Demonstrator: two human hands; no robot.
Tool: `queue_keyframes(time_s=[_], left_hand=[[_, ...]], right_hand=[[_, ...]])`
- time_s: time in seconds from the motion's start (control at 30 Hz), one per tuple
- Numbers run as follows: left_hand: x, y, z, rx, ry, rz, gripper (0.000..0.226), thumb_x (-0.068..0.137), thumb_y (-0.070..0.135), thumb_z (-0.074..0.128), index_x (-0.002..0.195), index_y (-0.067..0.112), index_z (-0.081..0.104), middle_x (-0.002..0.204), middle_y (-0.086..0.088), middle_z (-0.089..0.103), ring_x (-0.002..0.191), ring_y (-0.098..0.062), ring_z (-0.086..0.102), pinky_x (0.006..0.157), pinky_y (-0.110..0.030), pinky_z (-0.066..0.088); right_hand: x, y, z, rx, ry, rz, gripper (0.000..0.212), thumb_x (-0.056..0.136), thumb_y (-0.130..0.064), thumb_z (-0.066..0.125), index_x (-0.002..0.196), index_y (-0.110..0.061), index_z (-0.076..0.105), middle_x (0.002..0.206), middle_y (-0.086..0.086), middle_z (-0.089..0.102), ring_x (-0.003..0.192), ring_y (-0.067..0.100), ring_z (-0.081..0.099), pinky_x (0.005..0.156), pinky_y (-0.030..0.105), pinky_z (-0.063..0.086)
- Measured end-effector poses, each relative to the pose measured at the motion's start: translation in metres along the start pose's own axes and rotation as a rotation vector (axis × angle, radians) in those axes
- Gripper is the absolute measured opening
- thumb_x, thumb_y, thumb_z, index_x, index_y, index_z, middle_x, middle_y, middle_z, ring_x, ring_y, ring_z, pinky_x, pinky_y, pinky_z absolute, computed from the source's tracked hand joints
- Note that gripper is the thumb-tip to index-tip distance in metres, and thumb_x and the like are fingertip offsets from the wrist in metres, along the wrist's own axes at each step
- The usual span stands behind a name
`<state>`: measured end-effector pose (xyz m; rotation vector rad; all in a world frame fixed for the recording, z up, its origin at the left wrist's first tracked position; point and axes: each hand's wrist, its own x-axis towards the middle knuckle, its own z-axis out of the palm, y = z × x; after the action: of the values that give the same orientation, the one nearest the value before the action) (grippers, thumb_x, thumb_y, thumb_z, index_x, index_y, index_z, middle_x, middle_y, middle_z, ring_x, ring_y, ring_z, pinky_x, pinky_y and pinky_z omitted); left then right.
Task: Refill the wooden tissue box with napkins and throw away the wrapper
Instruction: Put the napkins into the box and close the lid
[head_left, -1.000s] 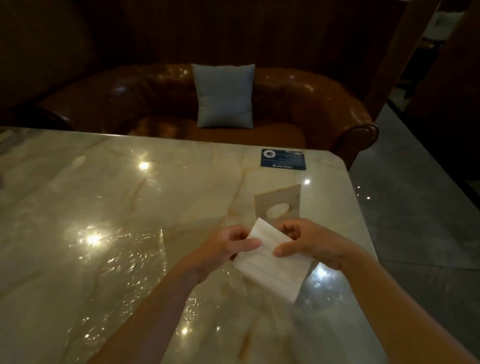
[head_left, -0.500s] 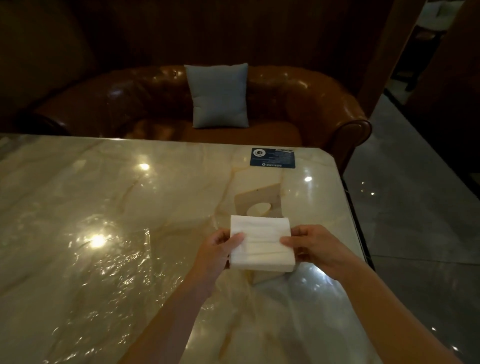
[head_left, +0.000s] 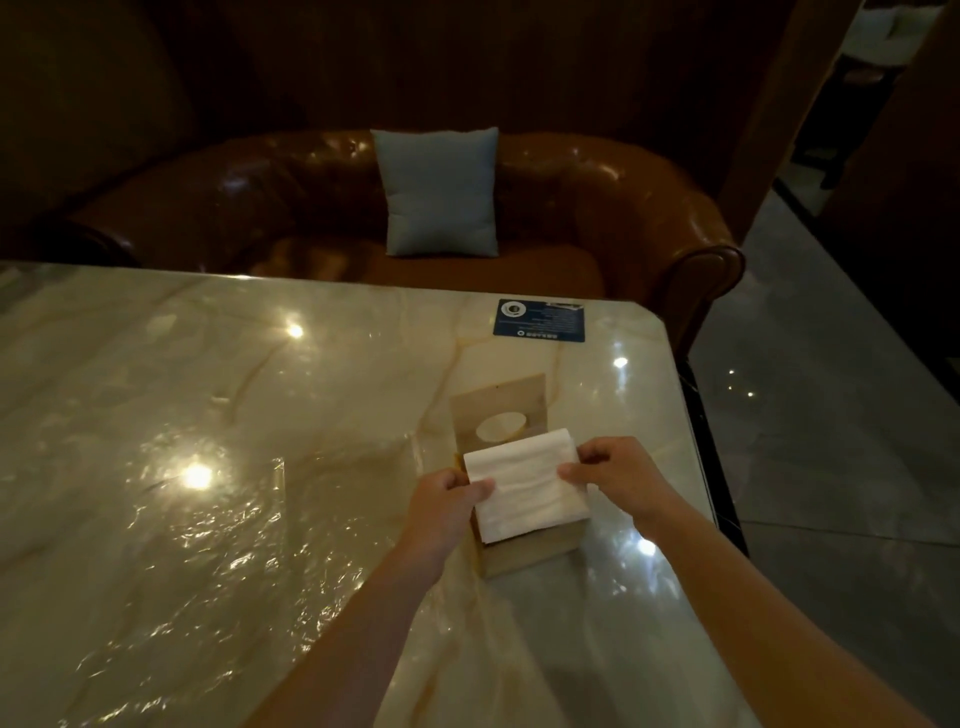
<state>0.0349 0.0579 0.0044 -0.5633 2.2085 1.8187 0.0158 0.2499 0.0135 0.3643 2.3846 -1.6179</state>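
Napkins: we are seeing a plain white stack of paper napkins (head_left: 524, 483).
Box: we are seeing a pale tan wooden tissue box (head_left: 527, 552).
Table: a cream marble table (head_left: 208, 415) is showing amber veins.
Card: a dark blue rectangular card (head_left: 540, 320) is carrying white print.

Dim, glare spots, dark corners
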Motion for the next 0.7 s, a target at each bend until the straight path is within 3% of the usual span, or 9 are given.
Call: queue_keyframes(time_s=[0.1, 0.3, 0.37, 0.43, 0.53, 0.7], left_hand=[[0.002, -0.002, 0.005, 0.078, 0.030, 0.002, 0.027, 0.080, 0.016, 0.067, 0.056, 0.017, 0.054, 0.060, 0.004, 0.054, 0.055, -0.008, 0.048, 0.049, -0.023, 0.033], [0.007, -0.009, 0.006, 0.305, 0.134, 0.110, 0.027, 0.075, 0.019, 0.071, 0.059, -0.001, 0.063, 0.061, -0.014, 0.057, 0.063, -0.023, 0.049, 0.062, -0.031, 0.038], [0.009, -0.012, 0.006, 0.384, 0.146, 0.131, 0.036, 0.075, 0.022, 0.071, 0.046, 0.009, 0.055, 0.057, -0.009, 0.051, 0.068, -0.027, 0.050, 0.065, -0.034, 0.041], [0.010, -0.013, 0.008, 0.474, 0.171, 0.147, 0.038, 0.077, 0.027, 0.070, 0.046, 0.015, 0.051, 0.070, -0.008, 0.056, 0.085, -0.030, 0.053, 0.076, -0.037, 0.044], [0.011, -0.015, 0.011, 0.646, 0.212, 0.191, 0.025, 0.080, 0.032, 0.064, 0.075, 0.008, 0.070, 0.114, -0.009, 0.058, 0.113, -0.027, 0.047, 0.092, -0.035, 0.038], [0.011, -0.019, 0.018, 0.824, 0.252, 0.263, 0.027, 0.083, 0.030, 0.054, 0.092, 0.009, 0.069, 0.129, -0.006, 0.050, 0.122, -0.024, 0.039, 0.095, -0.036, 0.034]], right_hand=[[0.006, 0.002, 0.003, -0.129, 0.011, 0.010, 0.022, 0.079, -0.014, 0.069, 0.092, 0.004, 0.068, 0.097, 0.020, 0.068, 0.092, 0.032, 0.064, 0.082, 0.043, 0.052], [0.015, 0.007, 0.007, -0.314, 0.038, -0.042, 0.025, 0.075, -0.023, 0.075, 0.089, -0.003, 0.070, 0.095, 0.008, 0.063, 0.093, 0.026, 0.061, 0.088, 0.044, 0.051], [0.018, 0.011, 0.008, -0.388, 0.057, -0.064, 0.026, 0.075, -0.026, 0.074, 0.090, -0.004, 0.071, 0.107, 0.007, 0.059, 0.103, 0.025, 0.056, 0.094, 0.042, 0.046], [0.022, 0.016, 0.010, -0.449, 0.071, -0.080, 0.026, 0.076, -0.030, 0.073, 0.091, -0.008, 0.072, 0.123, 0.006, 0.055, 0.114, 0.024, 0.051, 0.101, 0.042, 0.040], [0.026, 0.020, 0.013, -0.555, 0.098, -0.144, 0.025, 0.076, -0.032, 0.072, 0.092, -0.012, 0.073, 0.132, 0.002, 0.051, 0.122, 0.020, 0.044, 0.104, 0.040, 0.030], [0.025, 0.022, 0.027, -0.708, 0.115, -0.268, 0.022, 0.082, -0.027, 0.063, 0.095, -0.012, 0.073, 0.132, 0.003, 0.049, 0.122, 0.020, 0.040, 0.097, 0.036, 0.025]])
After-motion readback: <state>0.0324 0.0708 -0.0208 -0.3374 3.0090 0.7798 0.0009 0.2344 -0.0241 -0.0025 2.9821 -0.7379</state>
